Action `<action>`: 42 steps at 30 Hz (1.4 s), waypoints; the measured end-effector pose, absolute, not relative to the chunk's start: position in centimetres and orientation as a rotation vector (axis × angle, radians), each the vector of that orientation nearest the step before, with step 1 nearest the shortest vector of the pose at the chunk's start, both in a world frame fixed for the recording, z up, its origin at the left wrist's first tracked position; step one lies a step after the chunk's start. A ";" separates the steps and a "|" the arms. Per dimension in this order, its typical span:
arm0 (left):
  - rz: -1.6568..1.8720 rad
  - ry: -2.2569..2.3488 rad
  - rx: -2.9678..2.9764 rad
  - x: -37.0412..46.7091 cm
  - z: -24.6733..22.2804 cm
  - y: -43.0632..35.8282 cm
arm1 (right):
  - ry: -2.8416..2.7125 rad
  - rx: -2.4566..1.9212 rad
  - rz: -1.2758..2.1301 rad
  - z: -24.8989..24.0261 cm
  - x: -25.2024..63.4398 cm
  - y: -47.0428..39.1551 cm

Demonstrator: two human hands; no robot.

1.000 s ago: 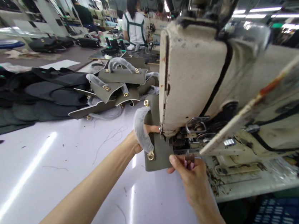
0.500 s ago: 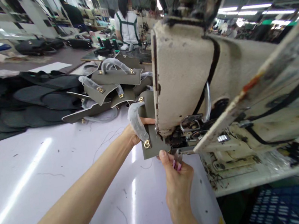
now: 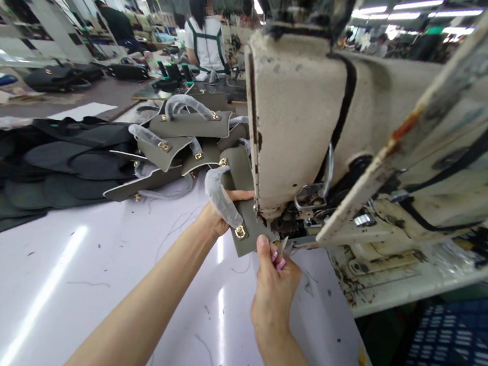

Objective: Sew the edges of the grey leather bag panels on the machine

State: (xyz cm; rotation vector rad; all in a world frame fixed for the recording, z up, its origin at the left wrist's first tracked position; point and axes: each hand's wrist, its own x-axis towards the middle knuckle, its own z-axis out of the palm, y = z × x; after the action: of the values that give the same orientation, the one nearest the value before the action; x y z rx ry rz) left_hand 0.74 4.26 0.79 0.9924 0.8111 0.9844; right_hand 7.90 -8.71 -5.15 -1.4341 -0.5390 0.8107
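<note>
A grey-olive panel point(image 3: 252, 220) with gold fittings and a plastic-wrapped handle point(image 3: 221, 199) lies partly under the head of a sewing machine point(image 3: 293, 118). My left hand point(image 3: 223, 212) reaches around the handle and rests on the panel, its fingers partly hidden by the handle. My right hand point(image 3: 273, 276) is closed around small snips point(image 3: 281, 255) with pink grips, blades pointing up and right. The right thumb lies by the panel's lower right corner, near the machine's needle area.
Similar panels with wrapped handles point(image 3: 193, 124) are heaped behind my left hand. Dark pieces point(image 3: 57, 163) are piled at the left. Loose threads lie on the white table point(image 3: 109, 316). A blue basket point(image 3: 455, 332) stands lower right; a person point(image 3: 205, 40) is ahead.
My right hand has shifted left and slightly up, with the snips' blades now more visible. The panel has turned slightly, its top fitting moving left. My left hand has barely moved.
</note>
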 end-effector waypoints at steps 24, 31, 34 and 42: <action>1.382 1.197 0.231 -0.2 -2.0 -4.9 | -0.821 -1.491 0.920 -2.9 11.7 -11.0; 1.373 1.249 0.198 0.6 -1.9 -10.4 | -0.860 -1.379 1.093 -2.9 14.4 -11.0; 0.947 1.185 0.501 -1.0 -1.6 -12.8 | -0.851 -1.330 1.137 -2.7 15.0 -10.4; 0.681 1.609 1.973 -4.8 -0.5 -13.4 | -0.867 -1.338 1.106 -3.4 15.1 -10.2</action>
State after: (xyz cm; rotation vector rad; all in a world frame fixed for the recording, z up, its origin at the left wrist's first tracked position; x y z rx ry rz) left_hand -4.77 -13.41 -0.49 1.9731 1.6090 0.6808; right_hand 15.07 -10.15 -3.38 -1.3382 -0.8667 1.1060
